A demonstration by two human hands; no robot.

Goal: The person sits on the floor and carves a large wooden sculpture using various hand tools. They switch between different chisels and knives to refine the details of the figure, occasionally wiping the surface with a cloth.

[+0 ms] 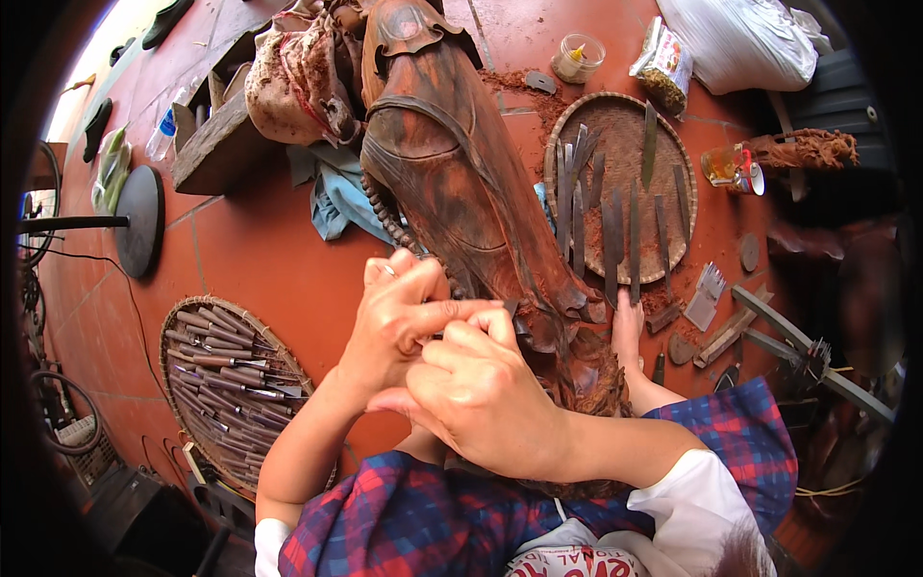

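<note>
My left hand [387, 325] and my right hand [492, 394] meet in front of me, over the lower end of a large reddish-brown carved wooden figure [437, 154]. A ring shows on a finger of the left hand, whose fingers are bent. Curled tightly, the right hand's fingers press against those of the left, with its thumb stretched toward the left wrist. Whatever lies between the fingers, if anything, is hidden. Along the figure's left side runs a carved string of beads [385, 213], just beyond my left hand.
On the left, a round woven tray [176, 317] carries many wooden-handled carving tools. Another woven tray [630, 115], at right, bears flat metal files. A wooden block [223, 154], a stained cloth bundle [293, 82] and a blue cloth [338, 204] lie beside the figure. My bare foot [628, 327] rests near the files.
</note>
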